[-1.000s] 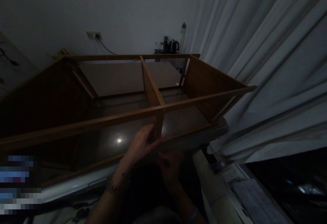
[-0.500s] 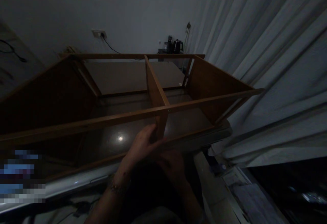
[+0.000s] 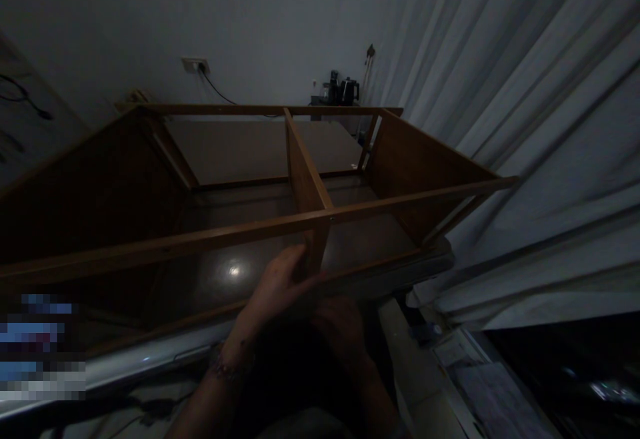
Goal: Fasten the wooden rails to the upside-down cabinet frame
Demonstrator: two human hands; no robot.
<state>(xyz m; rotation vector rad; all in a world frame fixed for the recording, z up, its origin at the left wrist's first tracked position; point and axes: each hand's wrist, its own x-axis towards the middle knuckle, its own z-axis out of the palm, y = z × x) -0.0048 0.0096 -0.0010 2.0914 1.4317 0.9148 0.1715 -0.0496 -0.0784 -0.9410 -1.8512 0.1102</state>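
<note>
A brown wooden frame (image 3: 240,227) with long rails and end panels spans the view, split by a middle divider (image 3: 305,171). My left hand (image 3: 280,282), with a bracelet at the wrist, is wrapped round the divider's front edge below the front rail; its thumb points right and the fingertips are hidden behind the wood. Lower and to the right, my right hand (image 3: 343,325) hangs in deep shadow just under the frame's front edge. Its fingers look loosely bent and apart, with nothing visible in them.
A pale curtain (image 3: 500,125) hangs close to the frame's right end. Behind stand a black kettle (image 3: 348,91) and a wall socket (image 3: 195,65) with a plugged cable. A glossy panel (image 3: 235,271) lies inside the frame. Flat papers or boards (image 3: 493,392) lie lower right.
My right hand has drawn slightly down and right, its fingers more bent. My left hand keeps its grip on the divider, and the frame looks unmoved.
</note>
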